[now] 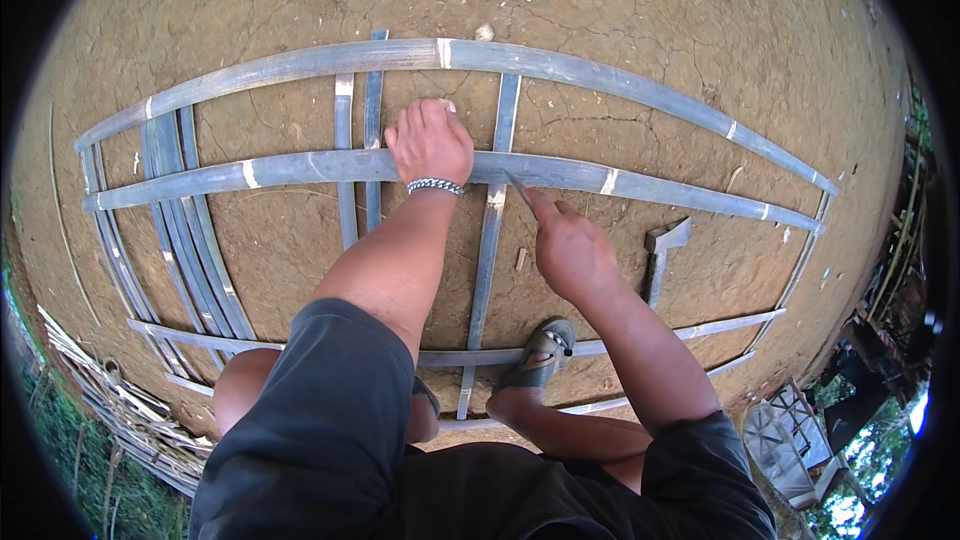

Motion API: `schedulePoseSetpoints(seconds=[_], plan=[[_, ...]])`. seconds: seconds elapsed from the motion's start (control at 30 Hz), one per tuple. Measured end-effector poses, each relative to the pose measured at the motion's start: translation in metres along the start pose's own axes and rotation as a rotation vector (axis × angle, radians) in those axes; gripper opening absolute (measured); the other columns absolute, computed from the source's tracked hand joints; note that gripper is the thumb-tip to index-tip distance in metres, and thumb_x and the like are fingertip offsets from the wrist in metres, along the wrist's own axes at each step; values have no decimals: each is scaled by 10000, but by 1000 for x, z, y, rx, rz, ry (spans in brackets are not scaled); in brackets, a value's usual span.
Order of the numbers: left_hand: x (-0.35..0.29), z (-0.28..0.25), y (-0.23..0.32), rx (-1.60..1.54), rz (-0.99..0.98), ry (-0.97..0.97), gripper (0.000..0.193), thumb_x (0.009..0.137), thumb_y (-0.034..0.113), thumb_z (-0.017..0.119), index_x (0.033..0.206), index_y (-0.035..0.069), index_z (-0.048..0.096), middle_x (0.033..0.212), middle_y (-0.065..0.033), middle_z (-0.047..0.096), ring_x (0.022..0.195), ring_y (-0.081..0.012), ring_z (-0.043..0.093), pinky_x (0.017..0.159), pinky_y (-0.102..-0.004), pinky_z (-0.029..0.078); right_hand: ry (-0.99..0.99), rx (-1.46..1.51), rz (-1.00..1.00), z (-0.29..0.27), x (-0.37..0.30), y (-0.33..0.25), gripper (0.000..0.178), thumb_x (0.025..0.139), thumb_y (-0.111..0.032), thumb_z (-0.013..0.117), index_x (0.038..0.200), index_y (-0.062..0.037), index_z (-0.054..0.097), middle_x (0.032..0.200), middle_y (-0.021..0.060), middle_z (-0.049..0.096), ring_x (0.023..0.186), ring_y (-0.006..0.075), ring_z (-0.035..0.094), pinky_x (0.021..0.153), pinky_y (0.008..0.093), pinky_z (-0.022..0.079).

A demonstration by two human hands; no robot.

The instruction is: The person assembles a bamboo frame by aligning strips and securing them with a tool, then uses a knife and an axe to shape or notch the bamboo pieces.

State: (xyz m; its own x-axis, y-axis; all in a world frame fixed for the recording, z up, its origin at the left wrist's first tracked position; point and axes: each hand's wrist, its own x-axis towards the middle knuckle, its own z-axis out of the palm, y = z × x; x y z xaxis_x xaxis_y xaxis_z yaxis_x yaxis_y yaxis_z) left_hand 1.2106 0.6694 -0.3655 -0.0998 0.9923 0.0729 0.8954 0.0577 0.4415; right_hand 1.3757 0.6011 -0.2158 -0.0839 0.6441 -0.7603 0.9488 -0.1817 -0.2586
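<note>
My left hand (432,143), with a chain bracelet at the wrist, is closed over a long split bamboo slat (340,166) lying across the ground before me. My right hand (577,252) is wrapped round a narrow pointed blade, which looks like a knife (519,189); its handle is hidden in the fist. The blade's tip meets the same slat, right of my left hand, close to where an upright bamboo slat (490,240) crosses under it. Farther off, a second long bamboo slat (330,58) runs roughly parallel.
A hatchet (668,240) lies right of my right hand. Several bamboo strips (180,230) lie crosswise at the left, and thinner slats (690,333) cross near my sandalled foot (538,360). Cut sticks (110,390) are heaped at the lower left. The ground (620,0) is cracked bare earth.
</note>
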Motion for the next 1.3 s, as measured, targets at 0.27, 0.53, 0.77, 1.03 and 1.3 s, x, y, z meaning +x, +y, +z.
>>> schedulePoseSetpoints(seconds=[0.27, 0.53, 0.77, 1.03, 1.3], plan=[[0, 0, 0, -16, -10, -17, 108, 907, 180, 593, 955, 86, 574, 958, -117, 622, 955, -314, 587, 869, -477, 387, -18, -106, -14, -8, 3, -12, 572, 870, -23, 517, 1435, -96, 478, 1134, 206, 661, 960, 398, 685, 832, 475, 561], [0, 0, -1, -26, -20, -30, 121, 886, 171, 596, 975, 89, 589, 985, -109, 629, 983, -307, 586, 887, -467, 388, -160, -260, 0, -28, 8, -26, 556, 907, -52, 502, 1460, -51, 441, 1125, 204, 683, 983, 366, 707, 811, 443, 586], [1, -3, 0, 1, -38, -51, 116, 911, 199, 588, 958, 93, 588, 984, -107, 634, 970, -310, 586, 865, -471, 396, -276, -427, 36, -39, 29, -42, 440, 942, -66, 478, 1369, 39, 483, 1026, 205, 722, 917, 328, 736, 740, 413, 599], [0, -3, -2, -43, -45, -33, 128, 920, 209, 594, 944, 83, 595, 979, -106, 642, 965, -311, 587, 854, -467, 399, -310, -535, -2, -51, 32, -55, 522, 942, -72, 477, 1458, -7, 428, 1068, 193, 723, 945, 312, 735, 755, 418, 598], [0, -4, -3, -108, -48, -38, 98, 898, 187, 603, 951, 105, 600, 1014, -101, 646, 991, -303, 591, 865, -459, 396, -303, -501, 57, -41, 25, -52, 619, 932, -64, 469, 1538, -45, 346, 1062, 212, 719, 920, 317, 736, 749, 427, 597]])
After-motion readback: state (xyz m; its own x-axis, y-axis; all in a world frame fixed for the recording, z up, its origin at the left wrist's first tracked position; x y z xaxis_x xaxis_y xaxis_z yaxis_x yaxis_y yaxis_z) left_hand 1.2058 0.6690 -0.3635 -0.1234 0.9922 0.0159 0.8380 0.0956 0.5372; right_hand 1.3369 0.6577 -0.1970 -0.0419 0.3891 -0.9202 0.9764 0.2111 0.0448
